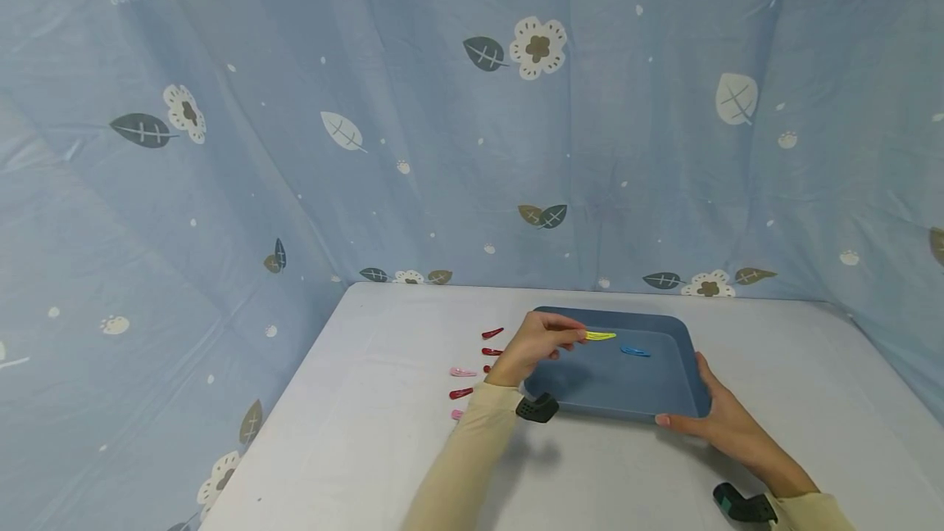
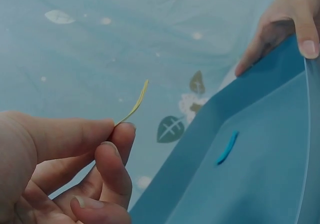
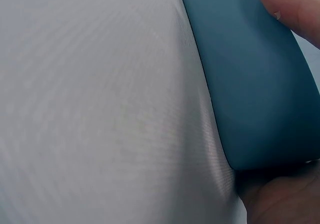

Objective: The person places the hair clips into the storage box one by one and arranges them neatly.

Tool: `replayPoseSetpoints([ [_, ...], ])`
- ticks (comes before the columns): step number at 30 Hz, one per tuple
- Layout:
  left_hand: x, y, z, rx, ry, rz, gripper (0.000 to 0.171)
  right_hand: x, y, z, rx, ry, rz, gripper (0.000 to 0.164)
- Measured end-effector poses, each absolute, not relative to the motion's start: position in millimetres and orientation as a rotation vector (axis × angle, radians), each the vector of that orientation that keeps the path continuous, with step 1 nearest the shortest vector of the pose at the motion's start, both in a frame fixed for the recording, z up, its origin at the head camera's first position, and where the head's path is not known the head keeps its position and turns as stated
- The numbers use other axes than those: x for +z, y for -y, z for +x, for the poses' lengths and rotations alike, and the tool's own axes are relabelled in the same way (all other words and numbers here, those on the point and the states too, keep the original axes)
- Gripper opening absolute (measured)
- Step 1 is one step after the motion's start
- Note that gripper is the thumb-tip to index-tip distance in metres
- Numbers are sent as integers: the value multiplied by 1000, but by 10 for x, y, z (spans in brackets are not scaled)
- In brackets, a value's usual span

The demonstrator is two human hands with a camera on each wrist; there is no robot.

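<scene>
My left hand (image 1: pixel 533 347) pinches a yellow snap hair clip (image 1: pixel 601 336) by one end between thumb and fingertips, over the blue-grey tray (image 1: pixel 627 388). In the left wrist view the clip (image 2: pixel 138 103) points up and looks slightly bent. A blue hair clip (image 1: pixel 635 351) lies on the tray floor, right of the yellow one. My right hand (image 1: pixel 726 424) holds the tray's near right corner, thumb at the front side and fingers along the right side. In the right wrist view the thumb (image 3: pixel 295 7) lies against the tray's outer wall (image 3: pixel 250 84).
Left of the tray, several hair clips lie on the white table (image 1: pixel 354 433): red ones (image 1: pixel 460 392) and pink ones (image 1: pixel 463 372), some partly behind my left arm. A blue patterned cloth (image 1: pixel 442 146) hangs along the table's back and left.
</scene>
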State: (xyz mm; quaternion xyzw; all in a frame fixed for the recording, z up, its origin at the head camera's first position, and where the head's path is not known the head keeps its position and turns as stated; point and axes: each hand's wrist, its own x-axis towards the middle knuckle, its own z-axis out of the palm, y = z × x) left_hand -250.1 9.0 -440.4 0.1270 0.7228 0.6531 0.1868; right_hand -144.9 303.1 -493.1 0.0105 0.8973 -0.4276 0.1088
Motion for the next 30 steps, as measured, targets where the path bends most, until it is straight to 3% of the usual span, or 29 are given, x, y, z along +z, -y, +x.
replayPoseSetpoints([
  [30,-4591,-566,-2479,1768,-2069,289,14,-4922,-3025,-1449,-1269,-2615,53,133],
])
